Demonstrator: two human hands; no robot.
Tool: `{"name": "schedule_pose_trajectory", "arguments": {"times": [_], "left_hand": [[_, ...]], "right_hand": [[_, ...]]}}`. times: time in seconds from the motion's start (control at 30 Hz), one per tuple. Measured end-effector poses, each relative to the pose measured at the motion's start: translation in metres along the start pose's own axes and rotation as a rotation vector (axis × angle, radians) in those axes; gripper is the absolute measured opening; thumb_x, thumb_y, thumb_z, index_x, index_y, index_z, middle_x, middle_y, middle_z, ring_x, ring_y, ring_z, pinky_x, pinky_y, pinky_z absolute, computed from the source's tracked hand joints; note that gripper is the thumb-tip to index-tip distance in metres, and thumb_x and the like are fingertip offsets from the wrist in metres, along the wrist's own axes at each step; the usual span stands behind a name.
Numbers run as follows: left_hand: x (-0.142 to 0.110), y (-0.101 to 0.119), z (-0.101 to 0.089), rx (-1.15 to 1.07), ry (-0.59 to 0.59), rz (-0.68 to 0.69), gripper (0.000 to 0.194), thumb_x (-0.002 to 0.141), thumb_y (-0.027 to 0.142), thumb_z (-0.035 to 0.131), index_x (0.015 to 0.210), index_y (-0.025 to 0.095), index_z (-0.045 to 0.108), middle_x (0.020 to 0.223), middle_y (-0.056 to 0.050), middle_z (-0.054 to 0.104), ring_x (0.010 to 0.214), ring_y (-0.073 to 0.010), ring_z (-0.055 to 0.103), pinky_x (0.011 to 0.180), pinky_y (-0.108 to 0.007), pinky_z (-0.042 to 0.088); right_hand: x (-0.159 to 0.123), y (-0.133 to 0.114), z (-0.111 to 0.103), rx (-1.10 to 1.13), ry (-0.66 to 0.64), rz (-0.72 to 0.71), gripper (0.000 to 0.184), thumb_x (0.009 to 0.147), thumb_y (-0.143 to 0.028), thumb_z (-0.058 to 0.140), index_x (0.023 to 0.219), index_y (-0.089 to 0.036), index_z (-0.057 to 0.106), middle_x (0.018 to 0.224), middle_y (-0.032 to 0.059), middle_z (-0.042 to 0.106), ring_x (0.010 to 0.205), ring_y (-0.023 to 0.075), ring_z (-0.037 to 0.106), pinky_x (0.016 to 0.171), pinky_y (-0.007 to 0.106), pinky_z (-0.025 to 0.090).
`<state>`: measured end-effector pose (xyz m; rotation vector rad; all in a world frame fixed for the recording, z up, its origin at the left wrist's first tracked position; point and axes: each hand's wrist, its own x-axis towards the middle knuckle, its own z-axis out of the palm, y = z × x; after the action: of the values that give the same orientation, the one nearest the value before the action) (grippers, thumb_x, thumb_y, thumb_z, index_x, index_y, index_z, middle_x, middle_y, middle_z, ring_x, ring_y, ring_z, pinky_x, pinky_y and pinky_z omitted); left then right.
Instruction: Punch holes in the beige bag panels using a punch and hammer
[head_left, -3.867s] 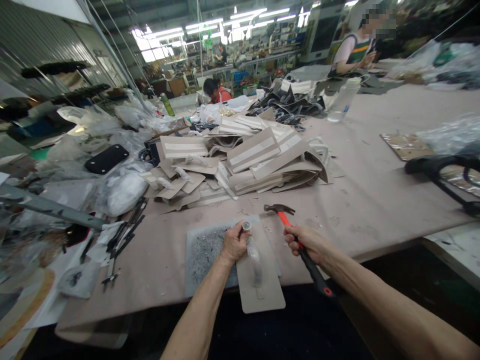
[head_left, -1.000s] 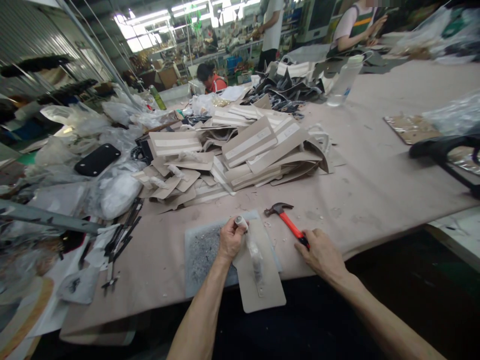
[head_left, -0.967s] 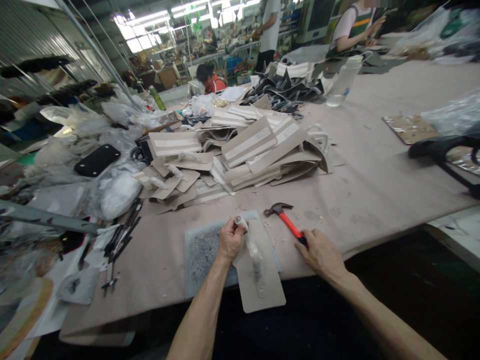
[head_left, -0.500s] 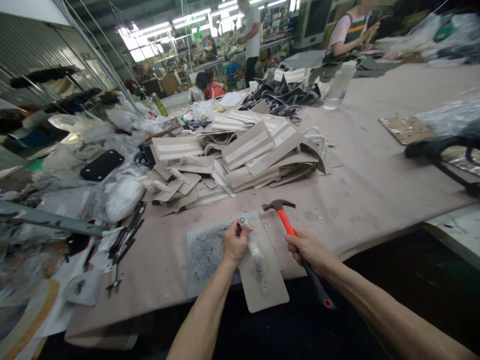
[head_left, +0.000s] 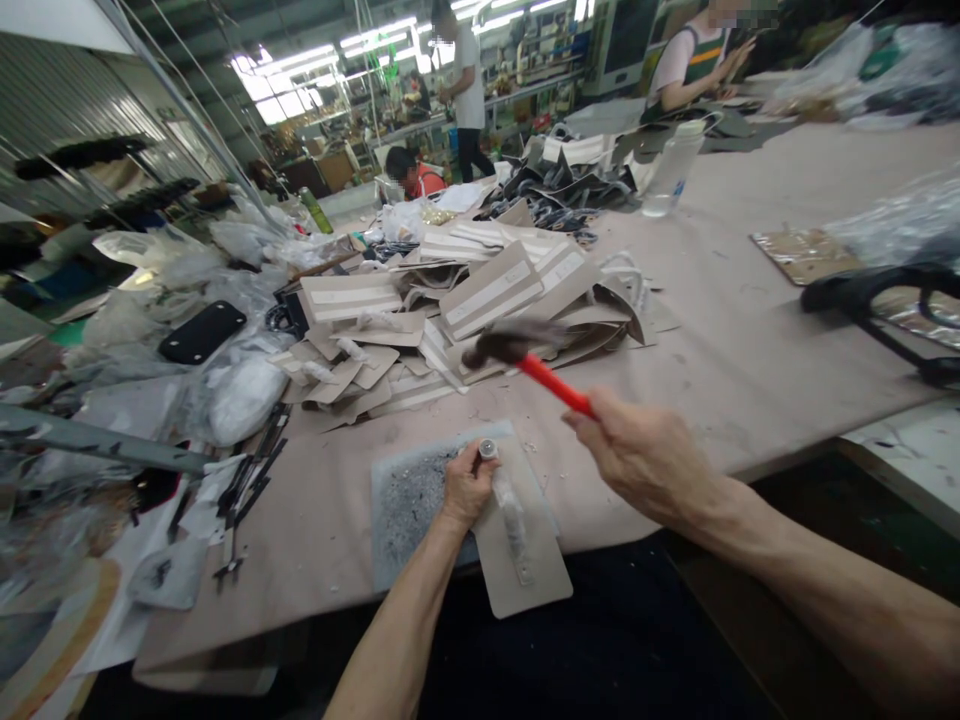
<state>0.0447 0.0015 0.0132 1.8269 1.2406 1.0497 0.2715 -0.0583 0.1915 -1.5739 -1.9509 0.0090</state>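
From where I stand, the change is on the right: the hammer [head_left: 555, 383] was low beside the panel a moment ago, and the right hand [head_left: 649, 450] has now lifted it, its head blurred, up and beyond the left hand [head_left: 469, 488]. The right hand is closed firmly around the red handle; the grip's lower end is hidden behind the fist.

The left hand looks much as it did, fingers pinched around 1 short cylinder [head_left: 487, 449] with its round top facing up. Its lower end is covered by the fingers, so I can't tell what it meets. Just below those fingers lies the beige panel [head_left: 525, 575] with its plastic-wrapped strap [head_left: 514, 515], partly on the speckled pad [head_left: 409, 520] and running past the table edge towards the person.

To my mind, the work is in mid-swing, the cylinder held steady and its top uncovered. Beyond both hands sits a heap of similar panels [head_left: 487, 300].
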Motion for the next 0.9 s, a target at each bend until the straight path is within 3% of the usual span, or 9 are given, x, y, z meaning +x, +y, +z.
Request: {"name": "schedule_pose_trajectory", "arguments": {"times": [0.07, 0.13, 0.17, 0.3, 0.37, 0.5, 0.67, 0.8, 0.9], "left_hand": [[0.0, -0.001, 0.0, -0.006, 0.0, -0.005, 0.016, 0.084, 0.026, 0.061, 0.096, 0.02, 0.069, 0.085, -0.003, 0.071, 0.077, -0.017, 0.065, 0.074, -0.025, 0.049], [0.001, -0.002, 0.0, -0.004, 0.003, -0.006, 0.016, 0.084, 0.027, 0.061, 0.095, 0.019, 0.069, 0.084, -0.003, 0.071, 0.076, -0.0167, 0.064, 0.073, -0.025, 0.049], [0.0, -0.002, 0.0, -0.004, 0.005, -0.006, 0.015, 0.084, 0.026, 0.061, 0.094, 0.019, 0.069, 0.082, -0.002, 0.07, 0.074, -0.0164, 0.063, 0.072, -0.025, 0.049], [-0.001, -0.005, 0.0, -0.025, -0.008, -0.011, 0.017, 0.082, 0.025, 0.062, 0.096, 0.02, 0.07, 0.079, -0.001, 0.068, 0.071, -0.0158, 0.062, 0.069, -0.024, 0.049], [-0.001, -0.006, 0.0, -0.033, -0.016, -0.011, 0.017, 0.082, 0.026, 0.063, 0.097, 0.02, 0.069, 0.08, -0.001, 0.068, 0.073, -0.016, 0.062, 0.07, -0.024, 0.049], [0.0, -0.007, 0.0, -0.051, -0.015, -0.022, 0.014, 0.081, 0.026, 0.064, 0.093, 0.02, 0.069, 0.08, -0.001, 0.068, 0.073, -0.0159, 0.063, 0.071, -0.024, 0.05], [0.003, -0.003, 0.001, -0.09, 0.02, -0.046, 0.016, 0.078, 0.029, 0.068, 0.089, 0.018, 0.07, 0.077, -0.001, 0.069, 0.07, -0.0153, 0.063, 0.069, -0.023, 0.05], [0.003, -0.001, 0.003, -0.157, 0.03, -0.111, 0.022, 0.075, 0.031, 0.072, 0.092, 0.018, 0.071, 0.078, -0.001, 0.07, 0.071, -0.0146, 0.063, 0.069, -0.023, 0.051], [0.006, 0.001, 0.006, -0.249, 0.037, -0.165, 0.026, 0.073, 0.032, 0.074, 0.093, 0.017, 0.071, 0.082, -0.002, 0.073, 0.074, -0.0153, 0.066, 0.072, -0.024, 0.053]], "right_hand": [[0.003, -0.008, -0.006, 0.112, 0.275, 0.113, 0.023, 0.098, -0.039, 0.043, 0.084, -0.022, 0.046, 0.055, -0.0054, 0.045, 0.043, 0.01, 0.038, 0.048, 0.024, 0.027], [-0.006, -0.008, 0.006, 0.141, 0.353, 0.153, 0.024, 0.099, -0.041, 0.039, 0.085, -0.022, 0.045, 0.056, -0.0039, 0.047, 0.045, 0.0113, 0.043, 0.049, 0.025, 0.031], [-0.014, -0.004, 0.017, 0.108, 0.285, 0.125, 0.027, 0.099, -0.041, 0.036, 0.083, -0.022, 0.045, 0.054, -0.0029, 0.048, 0.044, 0.012, 0.043, 0.048, 0.026, 0.029], [-0.046, 0.021, 0.054, -0.128, -0.389, 0.021, 0.029, 0.1, -0.033, 0.033, 0.081, -0.019, 0.05, 0.05, -0.0006, 0.051, 0.041, 0.0128, 0.042, 0.047, 0.029, 0.015], [-0.052, 0.033, 0.056, -0.197, -0.526, 0.058, 0.026, 0.101, -0.033, 0.034, 0.091, -0.018, 0.053, 0.057, 0.0016, 0.058, 0.046, 0.0142, 0.048, 0.05, 0.029, 0.015], [-0.057, 0.052, 0.058, -0.247, -0.567, 0.172, 0.026, 0.103, -0.036, 0.034, 0.097, -0.019, 0.052, 0.065, 0.0034, 0.063, 0.053, 0.0161, 0.055, 0.053, 0.03, 0.018], [-0.068, 0.068, 0.087, -0.319, -0.591, 0.286, 0.025, 0.1, -0.034, 0.04, 0.103, -0.016, 0.056, 0.081, 0.0085, 0.066, 0.069, 0.0217, 0.062, 0.059, 0.03, 0.031], [-0.069, 0.036, 0.101, -0.167, -0.357, 0.096, 0.045, 0.094, -0.03, 0.051, 0.136, -0.014, 0.044, 0.12, 0.0167, 0.058, 0.103, 0.0281, 0.058, 0.082, 0.038, 0.042], [-0.071, -0.002, 0.111, 0.124, -0.426, -0.056, 0.048, 0.093, -0.033, 0.052, 0.138, -0.019, 0.043, 0.115, 0.0115, 0.059, 0.102, 0.0248, 0.057, 0.086, 0.038, 0.045]]}}
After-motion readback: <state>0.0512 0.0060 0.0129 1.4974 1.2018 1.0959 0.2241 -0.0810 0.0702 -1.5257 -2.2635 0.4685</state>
